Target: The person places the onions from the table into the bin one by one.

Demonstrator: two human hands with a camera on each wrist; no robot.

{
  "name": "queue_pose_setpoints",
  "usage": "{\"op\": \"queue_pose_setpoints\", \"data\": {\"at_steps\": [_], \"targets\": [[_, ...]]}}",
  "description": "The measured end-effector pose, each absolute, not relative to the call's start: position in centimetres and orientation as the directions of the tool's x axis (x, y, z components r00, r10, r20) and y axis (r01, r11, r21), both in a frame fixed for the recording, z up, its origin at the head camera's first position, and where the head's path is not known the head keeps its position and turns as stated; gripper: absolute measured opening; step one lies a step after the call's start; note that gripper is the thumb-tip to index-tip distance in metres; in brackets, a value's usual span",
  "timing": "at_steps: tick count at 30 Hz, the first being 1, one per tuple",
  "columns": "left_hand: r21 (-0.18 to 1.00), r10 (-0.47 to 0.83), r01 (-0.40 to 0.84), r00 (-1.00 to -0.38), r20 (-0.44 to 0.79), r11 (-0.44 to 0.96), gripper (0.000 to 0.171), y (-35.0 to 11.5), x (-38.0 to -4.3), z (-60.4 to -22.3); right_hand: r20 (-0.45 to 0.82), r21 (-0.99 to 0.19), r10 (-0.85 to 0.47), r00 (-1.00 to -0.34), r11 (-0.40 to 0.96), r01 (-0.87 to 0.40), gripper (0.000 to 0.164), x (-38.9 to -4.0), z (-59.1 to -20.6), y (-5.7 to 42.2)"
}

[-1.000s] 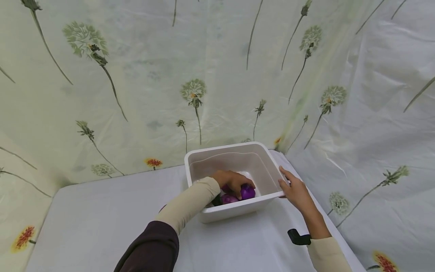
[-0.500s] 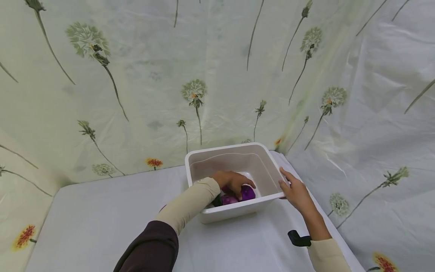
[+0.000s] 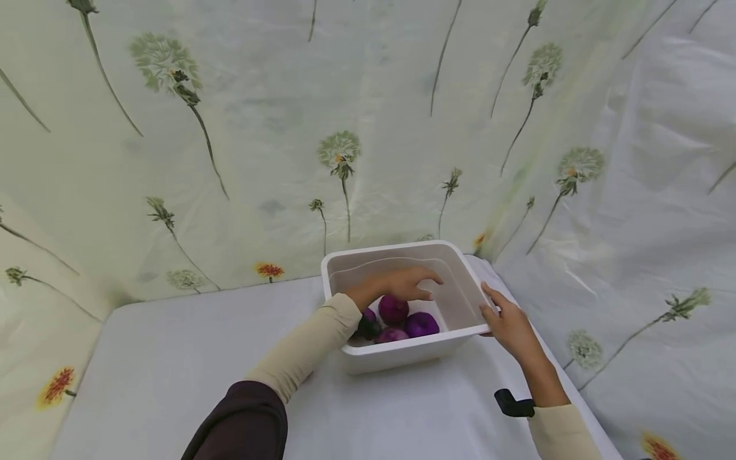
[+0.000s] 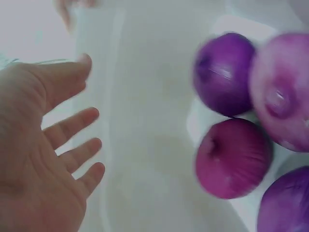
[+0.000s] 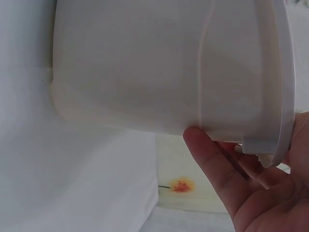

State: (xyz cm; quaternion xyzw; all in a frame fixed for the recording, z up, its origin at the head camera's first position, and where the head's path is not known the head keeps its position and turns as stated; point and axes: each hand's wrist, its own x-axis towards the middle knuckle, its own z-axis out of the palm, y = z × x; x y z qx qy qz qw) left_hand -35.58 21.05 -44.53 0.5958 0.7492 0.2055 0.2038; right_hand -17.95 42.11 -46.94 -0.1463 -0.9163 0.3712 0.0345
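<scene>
A white plastic tub [image 3: 402, 359] holds several purple and magenta red onions, among them a magenta onion [image 3: 393, 310], a violet onion [image 3: 422, 324] and a paler pink onion [image 4: 285, 99]. Inside the tub, above the onions, my left hand [image 3: 405, 284] has its fingers spread and holds nothing. In the left wrist view, a gap separates that hand from the onions. My right hand [image 3: 510, 327] grips the tub's right rim, with fingers [image 5: 207, 157] against the outer wall below the rim. A dark item [image 3: 368, 327] at the tub's left is partly hidden by my left forearm.
The tub stands on a table with a white cover [image 3: 218, 358], near its back right corner. A flower-printed sheet [image 3: 259, 140] hangs behind and along the right side. A black strap piece [image 3: 513, 404] is on my right wrist.
My left hand has let go of the violet onion and lifted up and back, uncovering the magenta onion. The right hand stays on the rim. The view has shifted slightly.
</scene>
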Motion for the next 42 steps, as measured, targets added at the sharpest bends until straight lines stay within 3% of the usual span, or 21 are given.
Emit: {"op": "queue_pose_setpoints", "data": {"at_steps": [4,13,22,30,34,42], "targets": [[0.545,0.965,0.811,-0.262,0.016,0.211,0.040,19.4,-35.9,-42.5,-0.057,-0.689,0.283,-0.957,0.683,0.243,0.058,-17.9,-46.9,42.2],[0.599,0.856,0.770,-0.447,0.262,0.219,0.033,14.0,-35.5,-38.1,-0.064,-0.696,0.267,-0.961,0.679,0.235,0.059,-17.7,-46.9,42.7],[0.721,0.686,0.640,-0.651,0.325,0.265,0.030,6.3,-34.6,-39.2,-0.073,-0.696,0.265,-0.962,0.677,0.239,0.060,-17.8,-47.2,42.8],[0.772,0.585,0.531,-0.767,0.264,0.348,0.031,-0.9,-32.8,-44.0,-0.082,-0.696,0.250,-0.965,0.679,0.235,0.060,-18.1,-47.1,42.3],[0.750,0.600,0.502,-0.780,0.178,0.430,0.034,-3.7,-31.1,-47.0,-0.076,-0.695,0.243,-0.967,0.682,0.226,0.060,-18.4,-47.1,42.0],[0.637,0.618,0.417,-0.777,-0.120,0.648,0.066,-5.5,-27.7,-52.3,-0.074,-0.695,0.247,-0.966,0.682,0.228,0.060,-18.5,-47.1,41.9]]}}
